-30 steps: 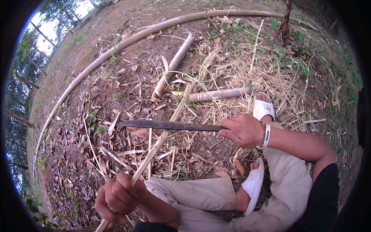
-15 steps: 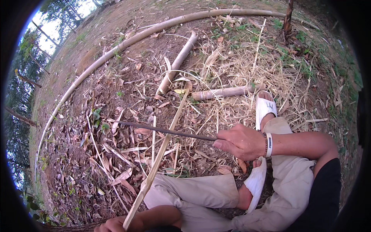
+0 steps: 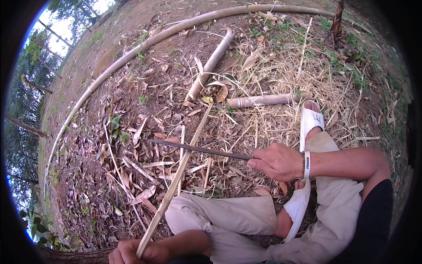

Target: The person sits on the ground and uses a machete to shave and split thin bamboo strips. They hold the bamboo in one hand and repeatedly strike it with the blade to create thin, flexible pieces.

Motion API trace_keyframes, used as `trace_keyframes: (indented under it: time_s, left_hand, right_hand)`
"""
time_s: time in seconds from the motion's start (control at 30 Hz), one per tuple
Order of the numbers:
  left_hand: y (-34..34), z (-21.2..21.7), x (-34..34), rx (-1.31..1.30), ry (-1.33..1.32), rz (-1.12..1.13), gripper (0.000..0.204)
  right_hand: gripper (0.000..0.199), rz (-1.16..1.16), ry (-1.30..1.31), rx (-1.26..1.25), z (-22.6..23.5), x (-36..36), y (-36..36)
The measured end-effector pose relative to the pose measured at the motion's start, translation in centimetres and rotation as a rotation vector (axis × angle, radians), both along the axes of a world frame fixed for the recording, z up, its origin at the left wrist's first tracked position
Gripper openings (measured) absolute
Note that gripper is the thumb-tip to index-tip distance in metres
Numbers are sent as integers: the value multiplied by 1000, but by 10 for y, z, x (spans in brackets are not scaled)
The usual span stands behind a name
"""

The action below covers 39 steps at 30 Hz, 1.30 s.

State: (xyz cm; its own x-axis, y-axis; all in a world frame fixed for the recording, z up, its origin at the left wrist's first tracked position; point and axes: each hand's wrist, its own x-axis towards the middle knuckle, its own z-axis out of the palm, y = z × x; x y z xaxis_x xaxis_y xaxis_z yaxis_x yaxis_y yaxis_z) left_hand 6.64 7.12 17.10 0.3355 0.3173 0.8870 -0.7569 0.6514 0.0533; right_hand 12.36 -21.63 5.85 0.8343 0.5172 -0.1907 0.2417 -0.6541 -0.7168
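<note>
My left hand (image 3: pixel 137 252), at the lower edge, is closed around the near end of a split bamboo strip (image 3: pixel 173 187). The pale strip slants up and away to the right, its far tip close to a yellow leaf. From the right, my right hand (image 3: pixel 277 162) grips a long, thin, dark knife (image 3: pixel 202 150), whose handle is hidden in the fist. Its blade points left and crosses over the strip a little beyond the strip's middle. Whether the edge bites into the bamboo cannot be made out.
My bent legs in beige trousers (image 3: pixel 228 214) and white sandals (image 3: pixel 297 207) lie below the knife. Two short bamboo lengths (image 3: pixel 211 66) (image 3: pixel 263 100) rest among curled shavings (image 3: pixel 281 83) and dry leaves. A long bamboo pole (image 3: pixel 167 33) arcs around the far side. A thin stump (image 3: pixel 337 20) stands far right.
The view has shifted slightly, so the ground sits a little farther right. My left hand and strip show slightly higher at the bottom. The knife still crosses the strip; both grips are unchanged.
</note>
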Motion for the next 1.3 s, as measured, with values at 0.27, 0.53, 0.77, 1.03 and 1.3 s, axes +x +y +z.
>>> trace_keyframes:
  time_s: [0.27, 0.53, 0.77, 1.03, 1.3]
  left_hand:
    - [0, 0, 2, -15, 38, 38, 32]
    - [-4, 0, 5, -47, -27, 8, 33]
    - [-10, -2, 7, -1, -4, 23, 35]
    - [-13, -2, 8, 31, 3, -14, 39]
    - [-13, -5, 12, 32, -37, -39, 40]
  right_hand:
    - [47, -29, -97, -5, -29, 18, 7]
    - [43, 128, -226, 73, -19, 20, 17]
    - [48, -106, -86, -185, -93, 82, -14]
    - [57, -97, -120, -233, -91, 88, -18]
    - [59, -177, -115, -316, -94, 88, -19]
